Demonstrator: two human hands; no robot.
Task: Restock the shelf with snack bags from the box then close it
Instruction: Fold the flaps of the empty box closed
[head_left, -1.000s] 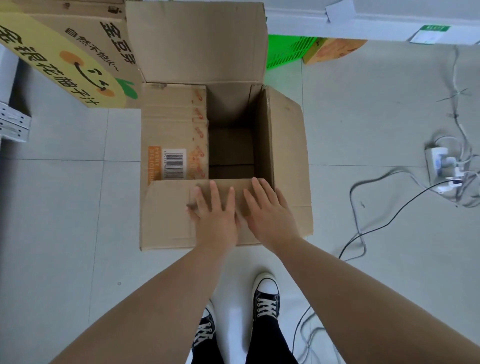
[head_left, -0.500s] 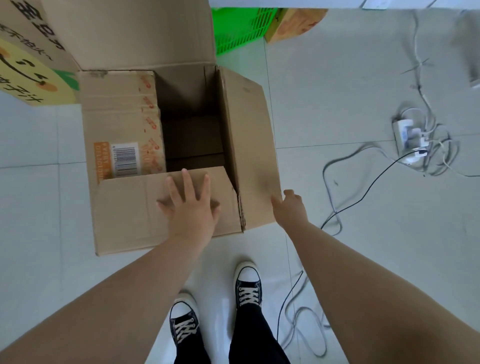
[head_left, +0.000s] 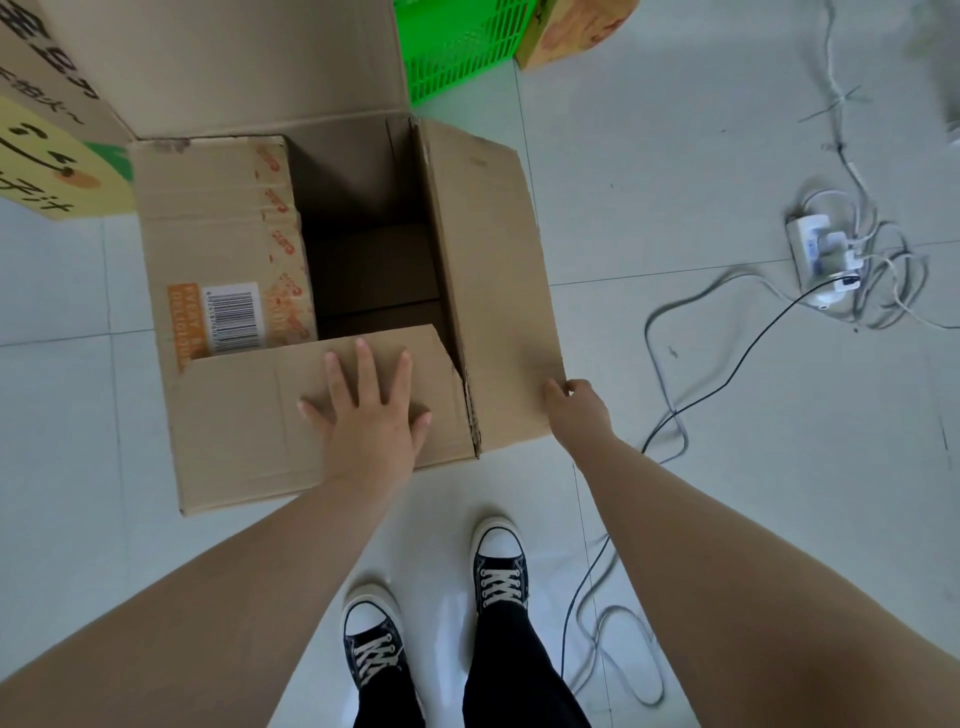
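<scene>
Two flaps down; box (head_left: 223, 208) closing judged underway. Near flap (head_left: 244, 426) pressed by left hand (head_left: 371, 421), fingers (head_left: 365, 371) straight. Right flap (head_left: 493, 286) seemingly pinched by right hand (head_left: 576, 413); inward fold needed next.

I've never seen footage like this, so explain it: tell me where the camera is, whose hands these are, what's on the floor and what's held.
No machine here: a person wears one wide-angle camera on the head, looking down at their own arms and shoes. On the tiled floor stands an open cardboard box. The left hand lies flat, fingers spread, pressing the near flap down. The right hand pinches the outer edge of the right flap, not yet folded in. The left flap, with a barcode label, is folded in. Nearby lie a green crate, a power strip and loose cables.
</scene>
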